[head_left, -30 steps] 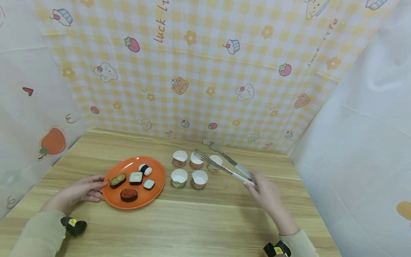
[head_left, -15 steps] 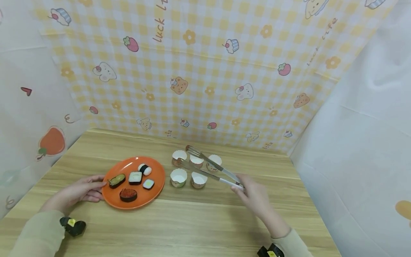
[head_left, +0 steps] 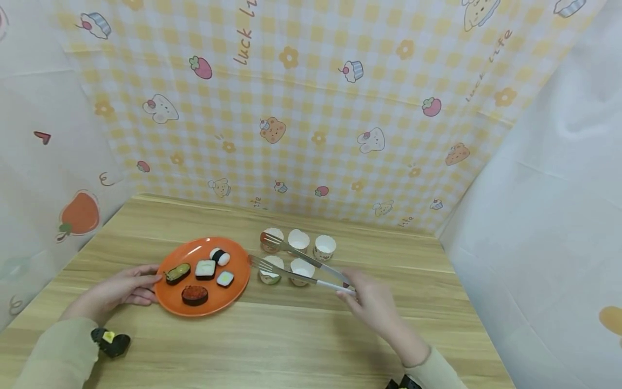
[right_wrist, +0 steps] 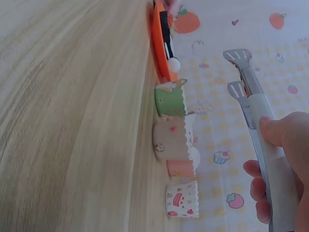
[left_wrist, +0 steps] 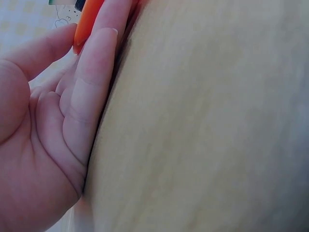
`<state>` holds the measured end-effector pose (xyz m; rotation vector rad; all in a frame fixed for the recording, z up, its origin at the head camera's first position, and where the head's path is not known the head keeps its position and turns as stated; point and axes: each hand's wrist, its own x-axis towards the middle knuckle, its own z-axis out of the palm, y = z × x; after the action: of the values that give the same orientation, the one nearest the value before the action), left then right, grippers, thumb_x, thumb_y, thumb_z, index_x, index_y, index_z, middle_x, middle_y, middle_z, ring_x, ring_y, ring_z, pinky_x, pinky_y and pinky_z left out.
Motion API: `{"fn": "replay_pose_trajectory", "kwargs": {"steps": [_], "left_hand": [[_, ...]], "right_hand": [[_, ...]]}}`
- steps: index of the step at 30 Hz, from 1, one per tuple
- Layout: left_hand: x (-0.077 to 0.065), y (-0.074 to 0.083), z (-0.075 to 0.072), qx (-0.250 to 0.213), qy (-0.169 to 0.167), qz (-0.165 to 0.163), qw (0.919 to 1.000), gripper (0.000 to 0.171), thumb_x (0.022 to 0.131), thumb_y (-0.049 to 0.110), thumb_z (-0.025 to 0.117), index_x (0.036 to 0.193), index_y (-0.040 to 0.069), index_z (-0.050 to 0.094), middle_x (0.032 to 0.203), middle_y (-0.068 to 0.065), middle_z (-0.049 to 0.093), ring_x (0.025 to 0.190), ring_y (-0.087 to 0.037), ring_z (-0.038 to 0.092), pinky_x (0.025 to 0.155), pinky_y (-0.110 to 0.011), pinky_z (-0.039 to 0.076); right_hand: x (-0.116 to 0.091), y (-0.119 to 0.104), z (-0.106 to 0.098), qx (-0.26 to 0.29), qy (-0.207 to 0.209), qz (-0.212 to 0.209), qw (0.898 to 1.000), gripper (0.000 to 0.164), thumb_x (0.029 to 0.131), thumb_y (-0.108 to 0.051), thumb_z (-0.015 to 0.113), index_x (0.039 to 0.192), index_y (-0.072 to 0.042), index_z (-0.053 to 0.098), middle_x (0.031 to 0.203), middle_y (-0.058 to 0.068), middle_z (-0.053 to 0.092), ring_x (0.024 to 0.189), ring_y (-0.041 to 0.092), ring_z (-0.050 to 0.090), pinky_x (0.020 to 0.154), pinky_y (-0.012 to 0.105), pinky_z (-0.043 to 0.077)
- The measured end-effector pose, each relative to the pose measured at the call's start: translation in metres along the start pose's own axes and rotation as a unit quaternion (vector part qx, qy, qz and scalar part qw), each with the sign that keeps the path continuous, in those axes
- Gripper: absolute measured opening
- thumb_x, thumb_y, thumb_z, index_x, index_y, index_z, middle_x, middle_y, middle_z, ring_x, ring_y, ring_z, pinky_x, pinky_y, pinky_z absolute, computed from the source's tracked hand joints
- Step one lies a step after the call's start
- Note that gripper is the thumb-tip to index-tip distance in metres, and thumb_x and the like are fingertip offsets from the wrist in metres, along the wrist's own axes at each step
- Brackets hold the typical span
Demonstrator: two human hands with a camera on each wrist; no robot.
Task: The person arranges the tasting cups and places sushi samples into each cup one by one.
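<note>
Orange plate [head_left: 204, 302], rigid, likely light; left hand [head_left: 114, 292] rests flat-fingered at its left rim; steel tongs [head_left: 291, 265], stiff and springy, probably slippery, best held at the white handle, where right hand [head_left: 371, 302] grips them, tips apart over paper cups [head_left: 301, 267]; tongs now nearer the plate than earlier.

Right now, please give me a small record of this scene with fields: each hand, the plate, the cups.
left hand: open, fingers resting on the rim of the orange plate
right hand: holds the metal tongs, tips apart above the cups
orange plate: on the wooden table, carrying five sushi pieces
paper cups: five, upright, right of the plate
</note>
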<state>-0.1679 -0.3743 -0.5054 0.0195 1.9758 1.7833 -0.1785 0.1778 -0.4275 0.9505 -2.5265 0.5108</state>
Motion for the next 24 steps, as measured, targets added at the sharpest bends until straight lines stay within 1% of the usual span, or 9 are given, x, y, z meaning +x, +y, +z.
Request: {"fn": "replay_pose_trajectory", "kwargs": {"steps": [5, 10, 14, 18, 24], "left_hand": [[0.0, -0.001, -0.001, 0.001, 0.001, -0.002, 1.0, 0.063, 0.102, 0.019, 0.047, 0.141, -0.017, 0.013, 0.089, -0.011, 0.069, 0.078, -0.026, 0.069, 0.069, -0.036, 0.057], [0.0, -0.001, -0.001, -0.001, -0.001, 0.001, 1.0, 0.064, 0.102, 0.019, 0.048, 0.14, -0.018, 0.013, 0.09, -0.011, 0.069, 0.079, -0.027, 0.069, 0.07, -0.036, 0.057], [0.0, 0.0, 0.0, -0.002, -0.004, 0.004, 1.0, 0.063, 0.102, 0.019, 0.048, 0.139, -0.018, 0.014, 0.09, -0.011, 0.069, 0.079, -0.027, 0.069, 0.07, -0.036, 0.057], [0.0, 0.0, 0.0, -0.002, -0.005, 0.005, 1.0, 0.061, 0.102, 0.019, 0.048, 0.139, -0.018, 0.016, 0.09, -0.011, 0.069, 0.079, -0.027, 0.069, 0.07, -0.036, 0.057], [0.0, 0.0, 0.001, 0.003, 0.0, 0.003, 1.0, 0.063, 0.102, 0.02, 0.048, 0.139, -0.018, 0.014, 0.09, -0.01, 0.068, 0.079, -0.026, 0.069, 0.07, -0.036, 0.057]], "right_hand": [[0.001, -0.006, 0.005, 0.001, -0.005, -0.015, 1.0, 0.041, 0.079, -0.022, 0.08, 0.111, -0.002, 0.065, 0.084, 0.0, 0.067, 0.058, 0.002, 0.049, 0.049, 0.014, 0.042], [0.001, -0.012, 0.01, 0.004, -0.006, -0.034, 0.999, 0.042, 0.078, -0.021, 0.08, 0.111, 0.0, 0.064, 0.085, 0.0, 0.066, 0.055, 0.0, 0.049, 0.048, 0.012, 0.042], [0.002, -0.014, 0.013, 0.004, -0.008, -0.04, 0.999, 0.041, 0.08, -0.022, 0.079, 0.113, -0.002, 0.064, 0.085, -0.001, 0.066, 0.054, -0.001, 0.05, 0.047, 0.01, 0.041], [0.003, -0.015, 0.016, 0.0, -0.006, -0.044, 0.999, 0.041, 0.079, -0.023, 0.079, 0.112, -0.003, 0.064, 0.085, -0.001, 0.066, 0.056, 0.001, 0.052, 0.046, 0.011, 0.04], [0.005, -0.02, 0.024, -0.006, -0.01, -0.055, 0.998, 0.04, 0.079, -0.024, 0.079, 0.109, -0.004, 0.063, 0.086, 0.001, 0.067, 0.063, 0.007, 0.058, 0.051, 0.015, 0.046]]}}
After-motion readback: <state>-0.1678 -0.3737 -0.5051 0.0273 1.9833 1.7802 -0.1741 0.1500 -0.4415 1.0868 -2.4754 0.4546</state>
